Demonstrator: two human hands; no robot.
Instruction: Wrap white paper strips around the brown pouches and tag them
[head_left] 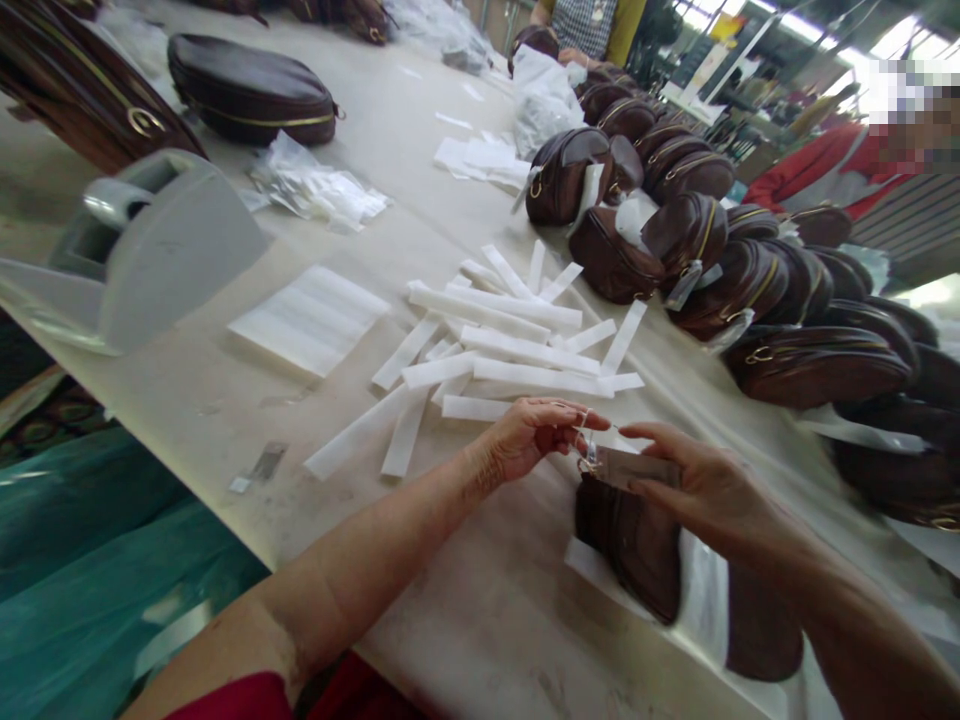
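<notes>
Just above a dark brown leather bag (645, 560), my two hands meet. My right hand (705, 480) grips a pale, flat tag (630, 466) between thumb and fingers. A thin white string (585, 425) runs from the tag's end, and my left hand (532, 432) pinches it with closed fingertips. Small metal hardware shows blurred where string, tag and bag meet; I cannot tell whether the string passes through it. The bag lies on the table with a white strip around it, partly hidden by my right hand and forearm.
White strips (517, 345) lie heaped beyond my left hand, beside a stack of white sheets (311, 318). A tape dispenser (157, 250) stands at the left edge. Several brown bags (825, 360) line the right side. Co-workers, one in a red sleeve (810, 165), are across the table.
</notes>
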